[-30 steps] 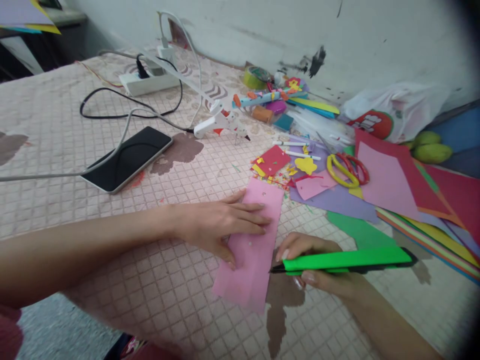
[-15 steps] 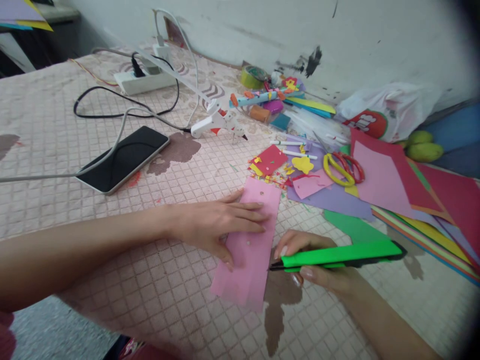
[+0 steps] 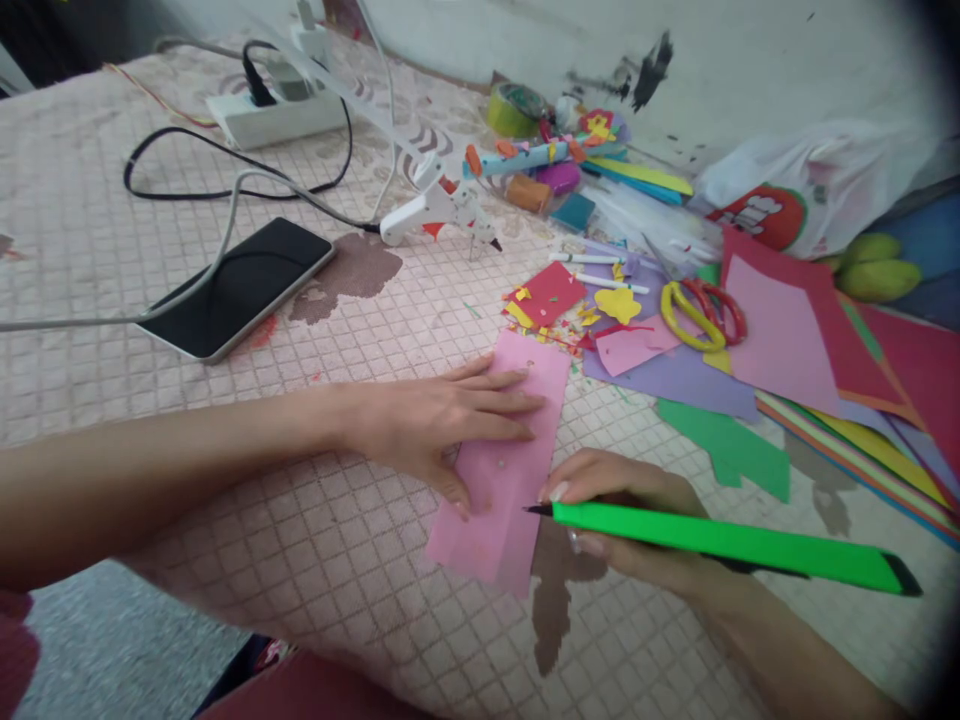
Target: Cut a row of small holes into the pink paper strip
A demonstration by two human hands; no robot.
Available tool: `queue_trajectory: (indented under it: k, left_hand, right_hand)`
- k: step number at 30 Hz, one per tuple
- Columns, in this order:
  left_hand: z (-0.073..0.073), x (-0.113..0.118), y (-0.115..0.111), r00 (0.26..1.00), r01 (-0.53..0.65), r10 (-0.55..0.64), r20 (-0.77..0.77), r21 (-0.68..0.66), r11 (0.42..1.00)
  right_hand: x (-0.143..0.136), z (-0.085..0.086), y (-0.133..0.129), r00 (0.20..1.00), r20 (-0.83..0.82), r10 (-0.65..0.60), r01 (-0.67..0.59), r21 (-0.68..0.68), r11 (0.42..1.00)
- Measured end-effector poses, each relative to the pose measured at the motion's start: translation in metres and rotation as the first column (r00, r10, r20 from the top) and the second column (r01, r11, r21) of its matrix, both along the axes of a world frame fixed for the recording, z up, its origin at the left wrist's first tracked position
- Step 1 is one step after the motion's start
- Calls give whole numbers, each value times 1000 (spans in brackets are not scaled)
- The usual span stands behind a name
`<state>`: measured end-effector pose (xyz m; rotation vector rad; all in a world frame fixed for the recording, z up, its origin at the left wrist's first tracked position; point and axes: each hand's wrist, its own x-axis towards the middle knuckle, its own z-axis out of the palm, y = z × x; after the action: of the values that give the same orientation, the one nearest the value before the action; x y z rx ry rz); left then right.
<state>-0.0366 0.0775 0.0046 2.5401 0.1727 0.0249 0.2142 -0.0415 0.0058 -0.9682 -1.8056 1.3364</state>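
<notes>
Right hand (image 3: pixel 645 485): closed around the green tool, fingertips gathered near its dark tip, just right of the pink strip.
Green tool (image 3: pixel 712 535): gripped toward its left end, the long body running out past the hand to the right; its tip points left over the strip's right edge, and whether it touches the paper I cannot tell.
Pink strip (image 3: pixel 517 470): flat on the cloth (image 3: pixel 337 580), under the left hand's fingers and left of the right hand's grip, small marks along it.
Left hand (image 3: pixel 431 425): laid palm down with fingers spread across the strip's left side, pressing rather than grasping, the thumb nearer the body.
Green scrap (image 3: pixel 727 445): beyond the tool, right of the strip.
Phone (image 3: pixel 255 290): on the cloth past the left forearm, a cable across it.
Purple sheet (image 3: pixel 667 385): beyond the green scrap, under paper pieces.
Scissors (image 3: pixel 670 310): yellow and red handles on the paper pile.
Glue gun (image 3: pixel 412 215): right of the phone, farther back.
Bag (image 3: pixel 832 190): near the wall, beside green fruit (image 3: pixel 874 280).
Power strip (image 3: pixel 277 122): far left, with plugs in it.
</notes>
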Motion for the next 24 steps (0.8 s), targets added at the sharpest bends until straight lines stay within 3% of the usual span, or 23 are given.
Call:
queue_trajectory:
  k: [9, 14, 20, 24]
  left_hand:
    - [-2, 1, 0, 1000, 8, -8, 19, 16, 1000]
    - [1, 0, 0, 1000, 21, -21, 12, -3, 1000]
    - [-1, -1, -1, 999, 17, -16, 37, -28, 999]
    - [-2, 0, -2, 998, 15, -13, 61, -24, 1000]
  right_hand:
    - [-35, 17, 16, 992, 123, -7, -30, 297, 954]
    - [-43, 11, 10, 987, 107, -123, 84, 309, 947]
    - [-39, 4, 4, 984, 113, -136, 99, 283, 954]
    - [-39, 7, 6, 983, 110, -150, 112, 293, 950]
